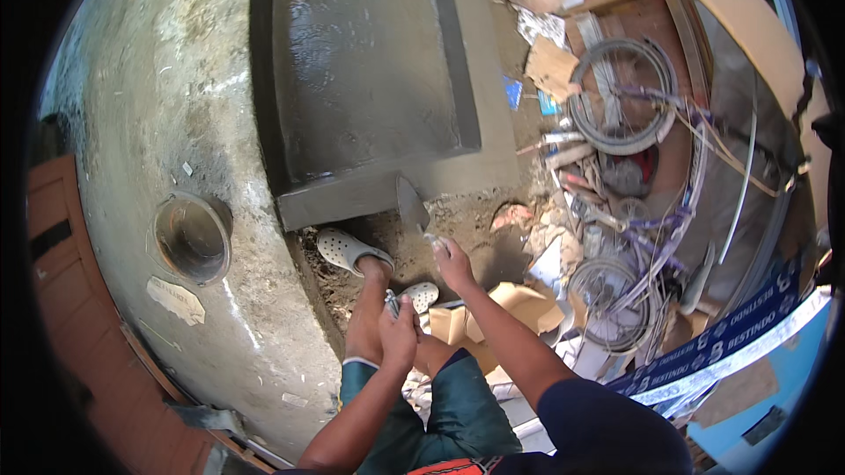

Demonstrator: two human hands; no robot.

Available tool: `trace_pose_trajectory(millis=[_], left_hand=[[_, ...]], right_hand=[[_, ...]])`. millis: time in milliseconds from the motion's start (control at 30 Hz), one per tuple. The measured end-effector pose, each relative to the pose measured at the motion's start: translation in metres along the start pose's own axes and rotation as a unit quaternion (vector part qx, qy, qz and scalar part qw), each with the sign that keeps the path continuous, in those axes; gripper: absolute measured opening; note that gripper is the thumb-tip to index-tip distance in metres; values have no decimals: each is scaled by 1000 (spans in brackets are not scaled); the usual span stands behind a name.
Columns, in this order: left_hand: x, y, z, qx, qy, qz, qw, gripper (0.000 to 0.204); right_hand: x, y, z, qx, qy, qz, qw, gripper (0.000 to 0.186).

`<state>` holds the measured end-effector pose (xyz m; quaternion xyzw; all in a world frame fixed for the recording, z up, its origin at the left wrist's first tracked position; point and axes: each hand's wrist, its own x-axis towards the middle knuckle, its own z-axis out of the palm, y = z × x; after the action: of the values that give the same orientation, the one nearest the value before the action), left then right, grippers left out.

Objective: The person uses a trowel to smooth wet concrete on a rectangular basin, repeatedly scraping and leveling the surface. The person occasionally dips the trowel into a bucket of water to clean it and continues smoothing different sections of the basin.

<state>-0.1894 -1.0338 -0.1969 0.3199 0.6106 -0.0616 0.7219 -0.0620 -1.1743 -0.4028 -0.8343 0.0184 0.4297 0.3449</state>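
Note:
My right hand [452,264] is wrapped round the handle of a pointed trowel [411,202]. Its blade lies close to the front corner of a rectangular, freshly smoothed grey cement basin [352,199]. I cannot tell whether the blade touches the cement. In front of my knee, my left hand [399,332] is closed on a small grey object [392,302], whose kind is not clear. The basin has a raised rim, and its sunken floor shines wet at the upper left.
A bucket [225,242] stands on the concrete ledge [264,299] to the left. My feet, in pale clogs [338,248], are on loose soil by the basin. Cardboard [519,306], rubble and an old bicycle [651,250] crowd the right side.

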Motion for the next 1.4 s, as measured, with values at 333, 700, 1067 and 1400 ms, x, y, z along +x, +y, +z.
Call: trace_pose_trajectory(millis=[333, 700, 1067, 1400], left_hand=[[123, -26, 58, 199, -29, 66, 977, 48], [157, 57, 132, 176, -90, 87, 976, 40], [147, 48, 144, 132, -147, 15, 980, 42], [160, 73, 117, 63, -77, 28, 995, 54]], right_hand=[[98, -270, -69, -319, -120, -104, 934, 47], [229, -355, 166, -499, -411, -204, 735, 37], [169, -404, 221, -580, -393, -247, 669, 40], [216, -360, 83, -701, -323, -168, 613, 41]])
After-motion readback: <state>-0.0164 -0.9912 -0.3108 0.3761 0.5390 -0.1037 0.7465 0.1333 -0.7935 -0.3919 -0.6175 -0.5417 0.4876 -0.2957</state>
